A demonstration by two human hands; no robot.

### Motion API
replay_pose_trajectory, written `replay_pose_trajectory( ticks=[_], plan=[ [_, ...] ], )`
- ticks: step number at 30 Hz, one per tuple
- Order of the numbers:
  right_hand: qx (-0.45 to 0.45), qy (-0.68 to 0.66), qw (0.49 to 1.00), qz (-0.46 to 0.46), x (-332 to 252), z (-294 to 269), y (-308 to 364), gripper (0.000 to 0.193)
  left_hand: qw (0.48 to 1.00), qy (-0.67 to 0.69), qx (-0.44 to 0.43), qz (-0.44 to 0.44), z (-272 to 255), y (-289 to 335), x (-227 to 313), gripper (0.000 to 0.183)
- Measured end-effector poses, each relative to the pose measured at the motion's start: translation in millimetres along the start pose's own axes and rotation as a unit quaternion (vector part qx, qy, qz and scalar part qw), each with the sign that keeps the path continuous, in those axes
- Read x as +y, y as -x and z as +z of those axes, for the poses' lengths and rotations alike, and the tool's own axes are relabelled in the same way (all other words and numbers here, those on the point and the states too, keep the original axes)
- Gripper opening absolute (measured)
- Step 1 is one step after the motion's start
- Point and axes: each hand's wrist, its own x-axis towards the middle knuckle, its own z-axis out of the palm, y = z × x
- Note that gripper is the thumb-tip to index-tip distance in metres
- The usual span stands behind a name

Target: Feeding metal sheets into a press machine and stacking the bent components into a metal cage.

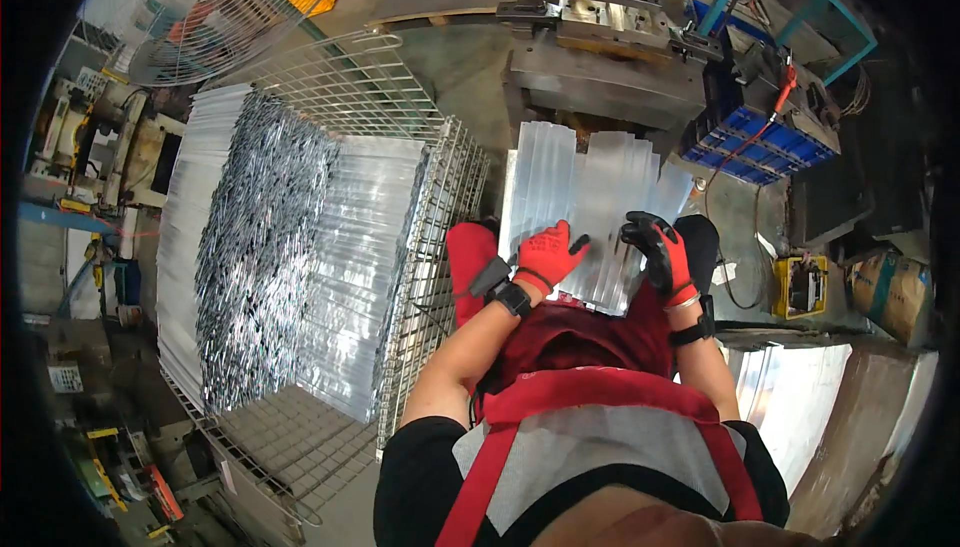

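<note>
Shiny ribbed metal strips (pixel 585 212) lie flat, side by side.

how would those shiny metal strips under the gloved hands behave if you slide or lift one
The metal strips look thin, flat and glossy, so one would probably slide easily over its neighbours. Being long and slim, a single strip may flex or sag when lifted by one end. The left hand and right hand wear grip gloves, hinting at slick or sharp edges.

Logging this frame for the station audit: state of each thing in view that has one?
Left hand: gloved, flat on the metal strips.
Right hand: gloved, fingers curled on the strips' edge.
Metal strips: side by side, lying flat before the press.
Press: gap empty, no strip inside.
Wire cage: packed with stacked strips.
Fan: running or not, cannot tell.
</note>
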Motion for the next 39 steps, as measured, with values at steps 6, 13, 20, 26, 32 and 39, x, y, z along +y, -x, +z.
replay_pose_trajectory(
  ticks=[6, 13, 20, 26, 32, 39],
  plan=[
    [-0.012, -0.005, 1.0, -0.004, 9, -6, -5, 0.041, 0.993, 0.058, -0.099, -0.004, 30, 9, 19, 0.09],
    [-0.01, -0.037, 0.999, 0.002, 6, -3, -7, 0.036, 0.985, 0.121, -0.124, -0.016, 16, 9, 7, 0.072],
    [-0.048, -0.175, 0.983, -0.02, 17, -6, -31, 0.045, 0.618, 0.77, -0.156, -0.032, 22, 25, -8, 0.033],
    [-0.233, -0.24, 0.94, 0.06, -44, 45, -49, 0.04, 0.18, 0.9, -0.374, -0.131, -18, 20, 30, 0.046],
    [0.085, 0.05, 0.994, -0.046, -40, 36, -84, 0.011, 0.34, 0.858, -0.341, -0.181, -55, -5, 48, 0.067],
    [0.085, -0.014, 0.983, -0.162, -48, 25, -116, 0.015, 0.552, 0.77, -0.293, -0.127, -43, -25, 45, 0.055]
  ],
)
